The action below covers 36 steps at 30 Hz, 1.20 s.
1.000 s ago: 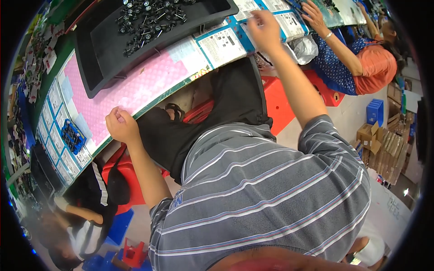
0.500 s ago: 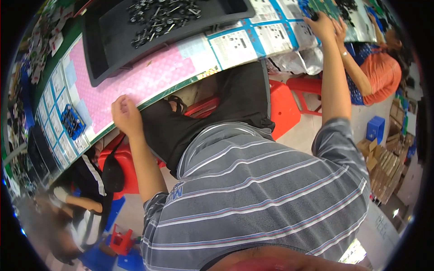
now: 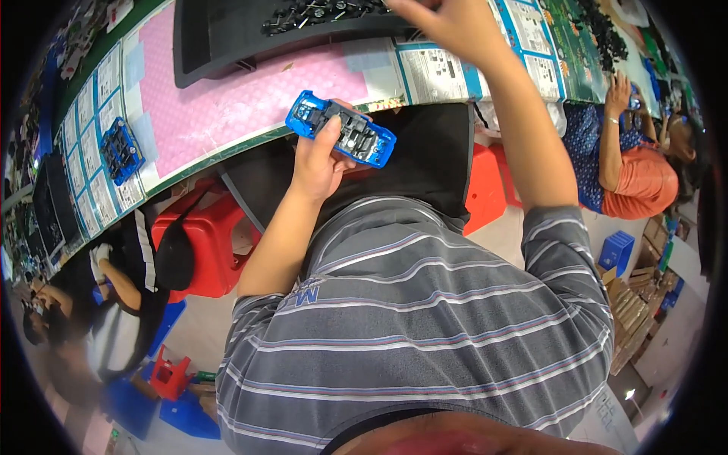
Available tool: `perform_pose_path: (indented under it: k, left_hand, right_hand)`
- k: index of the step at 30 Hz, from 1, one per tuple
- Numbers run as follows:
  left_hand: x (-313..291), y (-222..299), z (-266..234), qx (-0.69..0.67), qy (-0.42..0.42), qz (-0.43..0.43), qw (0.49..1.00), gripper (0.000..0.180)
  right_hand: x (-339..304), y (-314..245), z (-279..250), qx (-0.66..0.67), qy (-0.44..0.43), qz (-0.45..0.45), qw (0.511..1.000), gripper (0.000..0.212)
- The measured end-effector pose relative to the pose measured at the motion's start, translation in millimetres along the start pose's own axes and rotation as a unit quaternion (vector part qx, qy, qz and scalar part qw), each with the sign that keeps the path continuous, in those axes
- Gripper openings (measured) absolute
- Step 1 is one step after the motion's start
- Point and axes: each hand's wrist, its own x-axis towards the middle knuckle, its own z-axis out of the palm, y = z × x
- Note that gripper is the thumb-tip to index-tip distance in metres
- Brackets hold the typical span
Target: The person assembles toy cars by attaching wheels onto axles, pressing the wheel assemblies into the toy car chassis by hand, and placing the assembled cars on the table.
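My left hand (image 3: pixel 318 163) is closed round a blue toy car (image 3: pixel 341 130), its underside turned up and its black and grey insides showing. The car is held above my lap, just off the table's front edge. My right hand (image 3: pixel 455 26) reaches over the right end of the black tray (image 3: pixel 216 57), fingers apart, partly cut off by the upper edge of the view. I see nothing in it. Inside the tray, near those fingers, lies a heap of small black wheels on metal axles (image 3: pixel 318 15).
Another blue car (image 3: pixel 121 150) lies on the table at the left. Pink padded sheeting (image 3: pixel 235 106) covers the table in front of the tray. Printed sheets (image 3: pixel 432 72) lie to the right. A co-worker in orange (image 3: pixel 641 178) works at the right, another person (image 3: pixel 117 334) at the left. A red stool (image 3: pixel 205 250) stands beside me.
A blue toy car is now in my left hand, which has moved right from the table edge. My right hand has come back left from the far right of the table to the tray.
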Motion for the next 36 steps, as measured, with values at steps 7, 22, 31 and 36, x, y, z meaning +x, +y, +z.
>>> perform_pose_path:
  k: [7, 22, 31, 36]
  left_hand:
    - [-16, -1, -23, 0.063, 0.064, -0.017, 0.996, 0.038]
    - [-18, 2, -21, 0.081, 0.074, -0.035, 0.993, 0.035]
    - [-8, 1, -9, 0.06, 0.065, -0.024, 0.996, 0.039]
    - [-2, -3, -13, 0.067, 0.08, -0.03, 0.994, 0.034]
  right_hand:
    - [65, 98, 53, -0.184, -0.18, 0.028, 0.966, 0.051]
    - [28, 28, -2, -0.23, -0.002, 0.061, 0.971, 0.021]
    - [-6, 40, -13, 0.301, -0.004, -0.058, 0.952, 0.019]
    - [-6, 14, -7, -0.137, 0.058, 0.094, 0.984, 0.018]
